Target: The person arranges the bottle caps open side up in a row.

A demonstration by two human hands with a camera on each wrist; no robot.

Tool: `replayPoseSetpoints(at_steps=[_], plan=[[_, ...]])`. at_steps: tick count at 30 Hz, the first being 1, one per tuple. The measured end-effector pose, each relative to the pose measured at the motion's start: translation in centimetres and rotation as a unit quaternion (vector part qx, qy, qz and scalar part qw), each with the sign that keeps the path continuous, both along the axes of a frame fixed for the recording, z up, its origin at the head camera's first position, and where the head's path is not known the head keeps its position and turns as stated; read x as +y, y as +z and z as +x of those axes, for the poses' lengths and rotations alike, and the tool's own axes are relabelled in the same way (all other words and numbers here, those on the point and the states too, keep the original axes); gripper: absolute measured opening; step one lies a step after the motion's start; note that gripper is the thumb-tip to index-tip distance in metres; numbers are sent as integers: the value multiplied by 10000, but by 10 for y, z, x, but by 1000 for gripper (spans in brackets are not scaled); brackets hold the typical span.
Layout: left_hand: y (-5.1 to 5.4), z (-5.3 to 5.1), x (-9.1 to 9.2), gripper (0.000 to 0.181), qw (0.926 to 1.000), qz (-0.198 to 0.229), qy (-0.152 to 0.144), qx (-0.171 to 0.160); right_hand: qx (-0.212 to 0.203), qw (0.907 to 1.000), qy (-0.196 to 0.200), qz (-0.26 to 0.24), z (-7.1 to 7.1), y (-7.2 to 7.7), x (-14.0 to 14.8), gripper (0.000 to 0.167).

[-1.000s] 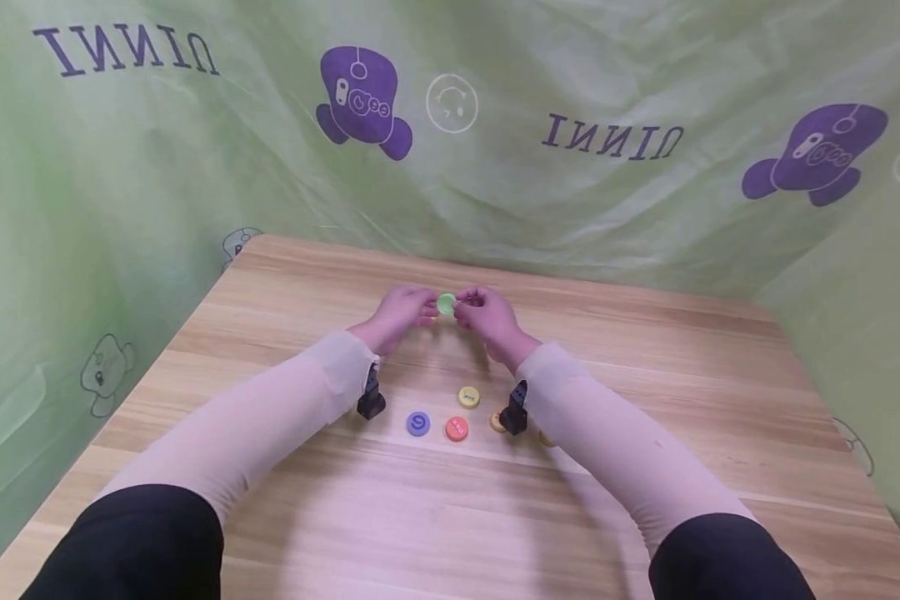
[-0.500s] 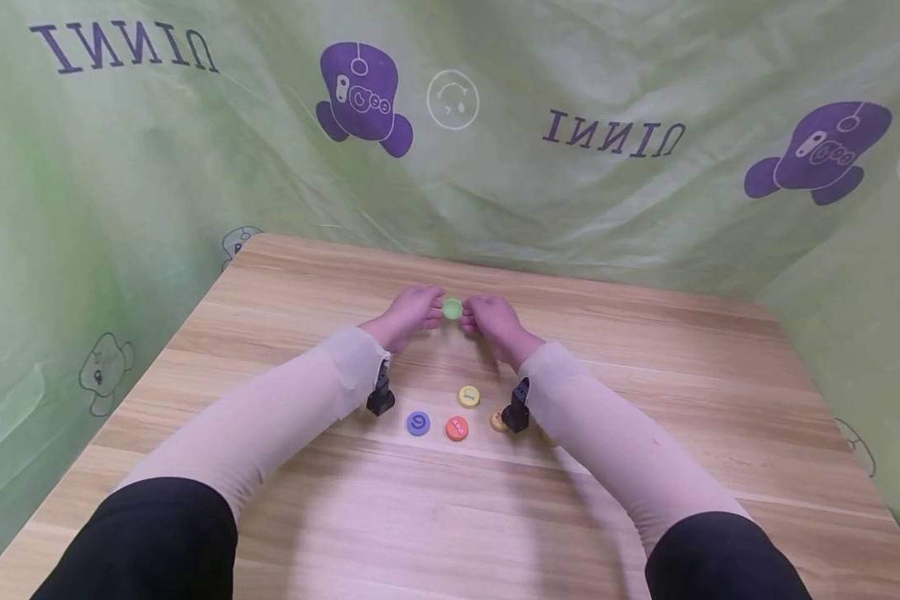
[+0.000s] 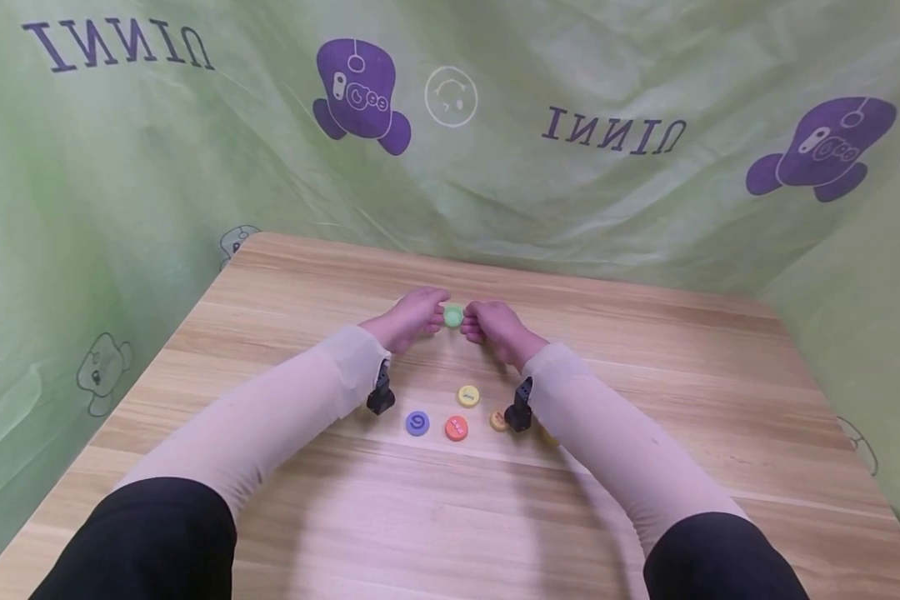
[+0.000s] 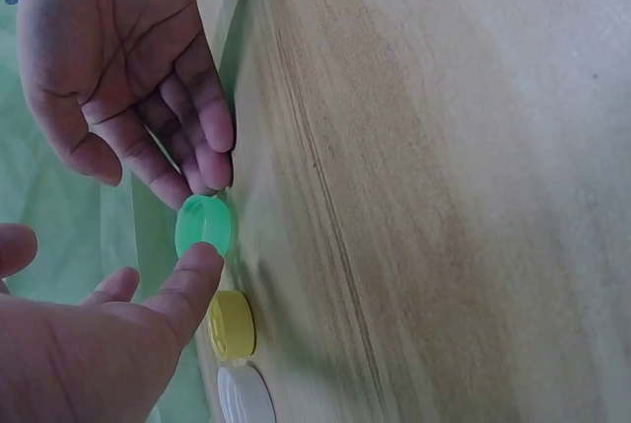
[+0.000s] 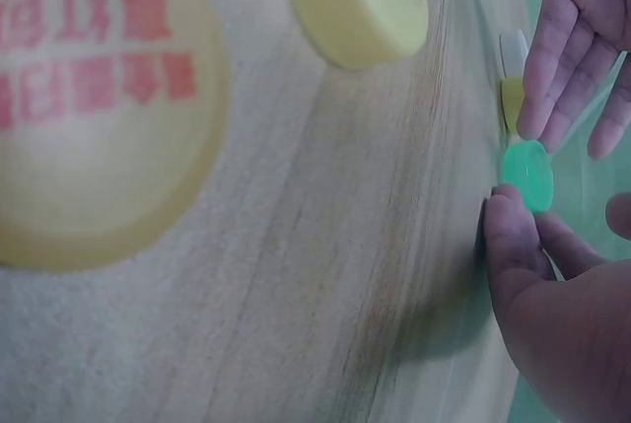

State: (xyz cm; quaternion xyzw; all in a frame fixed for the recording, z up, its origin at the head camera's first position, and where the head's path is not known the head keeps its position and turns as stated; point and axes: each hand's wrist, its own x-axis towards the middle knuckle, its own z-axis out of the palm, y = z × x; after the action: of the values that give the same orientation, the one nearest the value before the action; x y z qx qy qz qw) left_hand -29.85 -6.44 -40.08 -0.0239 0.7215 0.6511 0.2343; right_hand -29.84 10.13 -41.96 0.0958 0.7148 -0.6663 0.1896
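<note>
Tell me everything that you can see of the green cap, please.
The green cap is round and shallow, looks like translucent plastic, and shows its hollow, rimmed side to the head camera. It is between the left hand and the right hand, which appear to touch its opposite sides, towards the far edge of the table. A yellow cap is close beside it. I cannot tell whether the green cap lies flat.

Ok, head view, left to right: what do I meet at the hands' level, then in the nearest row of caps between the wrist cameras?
Hands' level: left hand, green bottle cap, right hand. Nearest row: blue bottle cap, red bottle cap, orange bottle cap.
</note>
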Motion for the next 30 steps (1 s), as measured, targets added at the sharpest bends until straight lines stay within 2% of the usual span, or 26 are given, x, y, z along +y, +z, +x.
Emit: replayPoseSetpoints(at_steps=[8,12,14,16,20,23,30], plan=[[4,1,-2,56,9997,196,-84,-140,-77,9999,39,109,-1,0,0,24],[4,1,-9,54,9997,251,-45,-67,-122,9999,47,107,-1,1,-1,25],[3,1,-15,48,9999,37,-53,114,-134,9998,85,111,-1,1,-2,26],[2,2,-20,39,9987,-331,-190,336,-131,9998,127,119,0,1,-3,26],[-2,3,-30,26,9897,-1087,-751,551,-126,9998,116,113,0,0,-4,27],[-4,4,-33,27,9867,-1184,-1022,445,-148,9998,71,66,0,1,-6,30],[-5,3,-34,34,9860,-1165,-1123,407,-135,9998,103,44,0,2,-10,34]])
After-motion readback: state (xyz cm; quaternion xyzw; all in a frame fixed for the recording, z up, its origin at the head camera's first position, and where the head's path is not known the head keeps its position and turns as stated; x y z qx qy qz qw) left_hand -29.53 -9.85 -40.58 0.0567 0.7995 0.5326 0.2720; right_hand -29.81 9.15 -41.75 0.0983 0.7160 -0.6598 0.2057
